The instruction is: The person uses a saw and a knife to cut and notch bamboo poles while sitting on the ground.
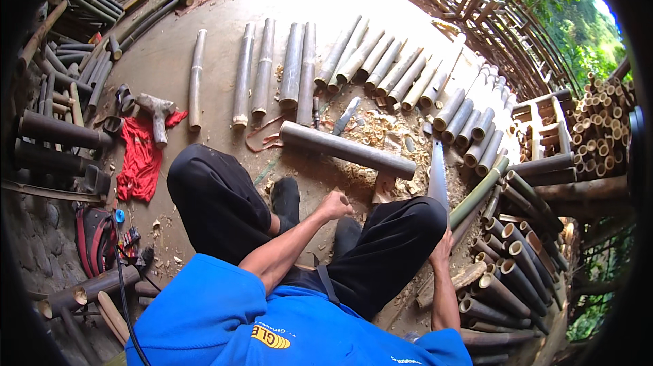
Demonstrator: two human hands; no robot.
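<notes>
My left hand (335,207) is closed in front of my body, between my knees. A small brownish bit shows at its fingertips, too small to name. Beside my right knee, my right hand (442,247) is closed at the lower end of a handsaw (437,174); the knee and fingers hide its handle. The pale blade points away from me. Ahead of my knees a thick bamboo tube (347,150) lies crosswise, its right end over a wooden block (384,188). Just beyond the tube is a knife-like tool with a pale blade (347,115).
Several cut bamboo tubes (292,67) lie in a row beyond me. More bamboo is stacked at right (520,264) and left (64,128). Wood shavings (371,131) cover the ground ahead. A red cloth (139,162), a wooden mallet (158,118) and a bag (94,238) lie left.
</notes>
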